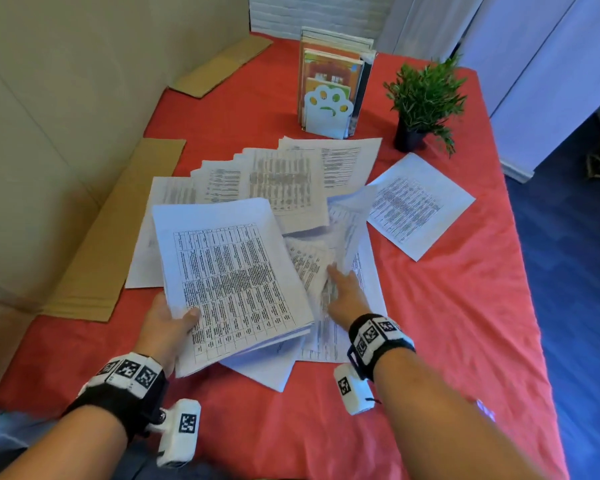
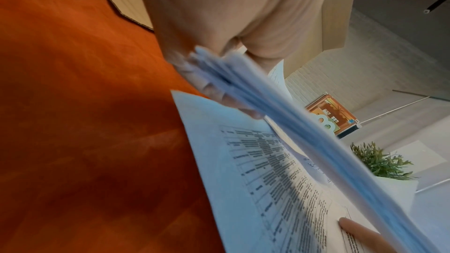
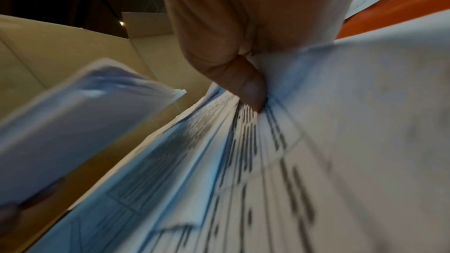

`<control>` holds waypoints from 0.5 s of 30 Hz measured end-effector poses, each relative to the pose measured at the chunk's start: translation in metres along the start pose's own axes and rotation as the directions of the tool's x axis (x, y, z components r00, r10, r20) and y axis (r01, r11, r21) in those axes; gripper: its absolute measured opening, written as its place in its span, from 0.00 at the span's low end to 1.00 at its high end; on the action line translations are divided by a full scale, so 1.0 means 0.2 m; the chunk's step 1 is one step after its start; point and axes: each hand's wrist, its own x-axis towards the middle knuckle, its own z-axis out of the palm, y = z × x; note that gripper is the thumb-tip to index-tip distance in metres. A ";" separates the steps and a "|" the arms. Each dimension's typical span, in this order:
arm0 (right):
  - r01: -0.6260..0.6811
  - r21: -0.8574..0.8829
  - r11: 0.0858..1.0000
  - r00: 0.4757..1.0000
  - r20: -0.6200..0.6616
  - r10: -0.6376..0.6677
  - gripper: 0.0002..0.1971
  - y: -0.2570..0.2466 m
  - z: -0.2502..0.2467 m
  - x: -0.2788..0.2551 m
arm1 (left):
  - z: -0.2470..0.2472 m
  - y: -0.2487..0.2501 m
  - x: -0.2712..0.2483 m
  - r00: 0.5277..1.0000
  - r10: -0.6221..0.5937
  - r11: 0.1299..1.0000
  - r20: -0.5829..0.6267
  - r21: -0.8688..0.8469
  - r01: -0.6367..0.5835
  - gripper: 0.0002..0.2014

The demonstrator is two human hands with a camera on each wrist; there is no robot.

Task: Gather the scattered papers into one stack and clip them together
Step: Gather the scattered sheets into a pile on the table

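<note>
My left hand [image 1: 168,325] grips a thick stack of printed sheets [image 1: 232,271] at its near left corner, thumb on top, and holds it tilted above the red tablecloth [image 1: 447,323]. In the left wrist view the stack [image 2: 304,138] is seen edge-on, with the fingers under it. To the stack's right, my right hand [image 1: 343,292] pinches some loose sheets [image 1: 352,216], and one of them curls upward. In the right wrist view the thumb [image 3: 246,84] presses into these crumpled sheets [image 3: 340,122]. More papers [image 1: 284,178] lie fanned out behind, and a single sheet [image 1: 420,206] lies apart on the right. No clip is in view.
A white paw-shaped holder with books [image 1: 329,109] and a small potted plant [image 1: 426,95] stand at the back of the table. Flat cardboard pieces [image 1: 118,230] lie along the left edge against a beige wall. The table's right edge drops to a blue floor.
</note>
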 end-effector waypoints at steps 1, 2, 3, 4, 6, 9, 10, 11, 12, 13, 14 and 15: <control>0.003 0.038 0.999 1.000 -0.020 -0.003 0.34 0.01 -0.01 -0.01 | 0.00 -0.01 0.00 1.000 -0.002 1.000 0.009 0.018 0.002 0.19; 0.013 0.060 0.998 0.996 -0.090 -0.008 0.32 0.02 -0.03 0.00 | 0.00 -0.01 0.01 1.000 0.000 1.000 0.021 0.029 -0.001 0.19; 0.011 0.055 0.998 0.982 -0.191 0.000 0.29 0.03 -0.07 0.01 | 0.00 -0.01 0.01 0.999 0.002 0.999 0.036 0.032 -0.003 0.18; -0.022 0.030 0.999 0.959 -0.282 0.030 0.27 0.05 -0.13 0.04 | 0.01 -0.01 0.01 0.999 0.001 0.999 0.047 0.033 -0.002 0.17; -0.149 -0.057 0.987 0.926 -0.359 0.120 0.25 0.11 -0.26 0.09 | 0.04 0.00 -0.01 0.998 0.009 0.999 0.062 0.039 -0.011 0.16; -0.248 -0.230 0.941 0.931 -0.327 0.165 0.22 0.21 -0.44 0.17 | 0.09 -0.01 -0.02 0.994 0.007 0.998 0.112 0.061 -0.014 0.16; -0.255 -0.295 0.921 0.941 -0.296 0.166 0.22 0.25 -0.48 0.19 | 0.11 -0.02 -0.02 0.993 -0.004 0.997 0.121 0.082 -0.006 0.16; -0.253 -0.359 0.898 0.952 -0.256 0.166 0.22 0.28 -0.50 0.21 | 0.12 -0.04 -0.02 0.992 -0.016 0.996 0.128 0.093 0.004 0.17; -0.245 -0.419 0.874 0.963 -0.214 0.167 0.24 0.31 -0.52 0.24 | 0.13 -0.05 -0.02 0.990 -0.029 0.995 0.139 0.101 0.015 0.18; -0.231 -0.458 0.858 0.970 -0.176 0.167 0.28 0.33 -0.53 0.26 | 0.13 -0.06 -0.01 0.987 -0.037 0.994 0.156 0.110 0.020 0.18; -0.218 -0.466 0.858 0.975 -0.152 0.165 0.30 0.34 -0.53 0.28 | 0.14 -0.06 -0.02 0.984 -0.042 0.991 0.174 0.131 0.020 0.19; -0.205 -0.458 0.865 0.977 -0.146 0.154 0.32 0.35 -0.53 0.30 | 0.15 -0.07 -0.03 0.980 -0.045 0.988 0.195 0.152 0.015 0.20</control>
